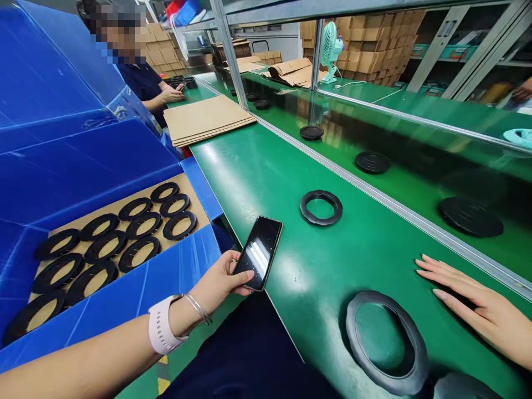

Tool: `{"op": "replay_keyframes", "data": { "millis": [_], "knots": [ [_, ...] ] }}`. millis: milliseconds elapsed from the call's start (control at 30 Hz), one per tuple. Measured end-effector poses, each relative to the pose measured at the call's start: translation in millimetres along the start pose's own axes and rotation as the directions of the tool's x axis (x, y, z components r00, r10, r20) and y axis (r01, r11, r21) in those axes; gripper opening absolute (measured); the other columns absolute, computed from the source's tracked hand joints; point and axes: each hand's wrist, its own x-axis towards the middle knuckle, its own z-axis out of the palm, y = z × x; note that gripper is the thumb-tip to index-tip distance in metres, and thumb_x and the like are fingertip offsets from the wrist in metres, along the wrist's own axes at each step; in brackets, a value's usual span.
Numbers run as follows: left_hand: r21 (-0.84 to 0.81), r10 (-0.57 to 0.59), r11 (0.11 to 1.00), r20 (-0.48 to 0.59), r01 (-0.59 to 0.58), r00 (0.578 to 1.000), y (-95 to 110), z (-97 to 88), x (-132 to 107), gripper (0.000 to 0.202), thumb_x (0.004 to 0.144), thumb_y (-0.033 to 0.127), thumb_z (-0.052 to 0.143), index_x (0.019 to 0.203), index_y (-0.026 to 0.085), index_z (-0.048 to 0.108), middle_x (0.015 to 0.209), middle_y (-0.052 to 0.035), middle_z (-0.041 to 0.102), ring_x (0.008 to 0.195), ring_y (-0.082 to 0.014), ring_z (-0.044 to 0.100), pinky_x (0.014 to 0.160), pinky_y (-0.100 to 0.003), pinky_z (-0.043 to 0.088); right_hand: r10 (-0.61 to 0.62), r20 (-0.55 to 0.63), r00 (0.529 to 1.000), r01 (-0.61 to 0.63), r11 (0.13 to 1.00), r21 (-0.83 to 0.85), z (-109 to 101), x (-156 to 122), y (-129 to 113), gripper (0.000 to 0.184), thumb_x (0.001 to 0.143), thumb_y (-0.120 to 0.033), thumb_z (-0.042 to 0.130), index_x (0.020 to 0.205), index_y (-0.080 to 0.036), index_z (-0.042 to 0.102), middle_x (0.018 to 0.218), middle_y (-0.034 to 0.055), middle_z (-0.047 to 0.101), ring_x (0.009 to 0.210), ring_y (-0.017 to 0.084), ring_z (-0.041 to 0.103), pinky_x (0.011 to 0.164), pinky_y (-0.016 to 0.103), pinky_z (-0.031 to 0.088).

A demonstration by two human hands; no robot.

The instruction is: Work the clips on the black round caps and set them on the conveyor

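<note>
My left hand [222, 282] grips the lower end of a black phone [258, 252], whose dark screen faces up over the edge of the green table [270, 172]. My right hand [469, 302] lies flat on the table with its fingers stretched out, holding nothing. A large black rubber ring [384, 342] lies just left of that hand. A smaller black ring [321, 207] sits farther out on the table. At my left, a blue box [83, 166] holds several black rings [137, 224] laid in rows on cardboard.
A metal rail [374, 194] divides the table from a conveyor belt carrying black discs [471, 217]. A stack of cardboard sheets [208, 119] lies farther along. Another person in dark clothing [143, 83] works at the far left. A small fan [330, 52] and cartons stand behind.
</note>
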Motion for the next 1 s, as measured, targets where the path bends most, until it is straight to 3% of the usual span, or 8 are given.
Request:
{"op": "replay_keyframes", "data": {
  "millis": [333,467,567,633,767,900,1000],
  "knots": [
    [-0.080,-0.065,0.995,-0.056,0.061,0.996,-4.5,7.4,-0.8,0.083,0.052,0.045,0.098,0.105,0.022,0.038,0.089,-0.0048,0.073,0.073,-0.0246,0.074,0.059,-0.030,0.062,-0.040,-0.015,0.999,0.039,0.999,-0.016,-0.8,4.5,-1.0,0.041,0.100,-0.048,0.048,0.140,-0.043,0.054,0.147,-0.0006,0.051,0.135,0.033,0.048,0.104,0.059,0.042],
    [-0.204,-0.138,0.972,-0.092,0.117,0.986,8.2,10.0,1.2,0.067,0.069,0.041,0.089,0.111,0.024,0.039,0.094,-0.0048,0.073,0.079,-0.0246,0.074,0.066,-0.034,0.063,-0.047,-0.029,0.998,0.046,0.999,-0.019,-3.1,7.3,-5.6,0.040,0.100,-0.046,0.048,0.139,-0.044,0.055,0.145,-0.0012,0.053,0.133,0.032,0.050,0.103,0.057,0.044],
    [-0.302,-0.276,0.918,-0.022,0.257,0.961,25.6,13.7,11.6,0.042,0.085,0.038,0.074,0.114,0.016,0.053,0.097,-0.0112,0.074,0.079,-0.0240,0.074,0.069,-0.034,0.063,-0.058,-0.033,0.998,0.058,0.998,-0.021,-3.6,7.6,-6.1,0.040,0.100,-0.045,0.049,0.140,-0.044,0.055,0.144,-0.0016,0.054,0.132,0.030,0.051,0.103,0.054,0.045],
    [-0.295,-0.367,0.888,0.010,0.353,0.930,36.6,17.7,21.1,0.033,0.091,0.036,0.066,0.111,0.009,0.062,0.094,-0.0141,0.074,0.074,-0.0238,0.074,0.066,-0.034,0.063,-0.062,-0.037,0.997,0.061,0.998,-0.025,-3.4,6.9,-5.4,0.039,0.100,-0.045,0.049,0.138,-0.044,0.056,0.144,-0.0018,0.054,0.132,0.030,0.051,0.103,0.053,0.045],
    [-0.279,-0.455,0.859,-0.033,0.429,0.890,47.7,27.6,36.3,0.029,0.095,0.036,0.060,0.098,0.009,0.068,0.078,-0.0095,0.074,0.060,-0.0219,0.070,0.057,-0.035,0.061,-0.060,-0.045,0.997,0.059,0.998,-0.029,-2.4,5.7,-5.9,0.039,0.100,-0.045,0.049,0.139,-0.045,0.055,0.145,-0.0024,0.052,0.134,0.029,0.049,0.104,0.052,0.044],
    [-0.253,-0.465,0.861,-0.045,0.440,0.884,48.0,27.8,39.0,0.031,0.094,0.040,0.060,0.097,0.010,0.068,0.077,-0.0095,0.073,0.059,-0.0221,0.070,0.058,-0.034,0.060,-0.064,-0.058,0.996,0.063,0.998,-0.030,-1.9,6.1,-7.7,0.040,0.101,-0.045,0.048,0.140,-0.046,0.054,0.146,-0.0030,0.052,0.134,0.028,0.049,0.104,0.050,0.044],
    [-0.193,-0.373,0.918,-0.116,0.347,0.921,45.6,16.9,35.2,0.044,0.086,0.044,0.070,0.114,0.010,0.064,0.088,-0.0117,0.074,0.070,-0.0250,0.072,0.064,-0.034,0.061,-0.051,-0.041,0.998,0.050,0.998,-0.022,-0.3,3.5,-2.1,0.040,0.100,-0.045,0.048,0.140,-0.045,0.054,0.147,-0.0027,0.051,0.135,0.029,0.048,0.105,0.051,0.044]
  ]
}}
